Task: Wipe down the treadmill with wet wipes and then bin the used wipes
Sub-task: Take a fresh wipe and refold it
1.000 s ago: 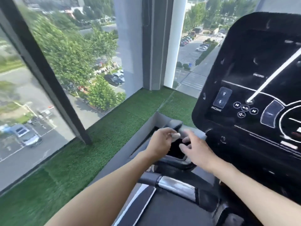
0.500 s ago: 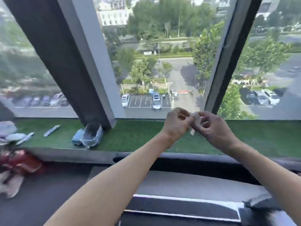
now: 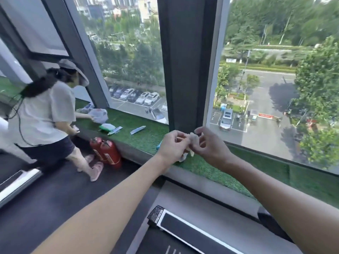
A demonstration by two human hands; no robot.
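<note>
A small crumpled white wet wipe [image 3: 193, 142] hangs between my two hands, held up over the green turf window ledge [image 3: 211, 167]. My left hand [image 3: 173, 145] pinches its left side with curled fingers. My right hand [image 3: 208, 145] pinches its right side from above. The treadmill [image 3: 192, 233] lies below my arms, showing its grey front cover and a black side rail with a white stripe. A green pack of wet wipes [image 3: 107, 127] lies on the ledge to the left. No bin is clearly visible.
Another person [image 3: 44, 114] in a cap and pink slippers stands at the left, reaching toward a plastic bag [image 3: 99, 115] on the ledge. Two red fire extinguishers [image 3: 106, 152] lean against the ledge base. A tube [image 3: 138, 129] lies on the turf. Large windows stand behind.
My view has swung left from the treadmill console to the window ledge. Both hands came together on the wipe and stay raised with it; the other person has come into view.
</note>
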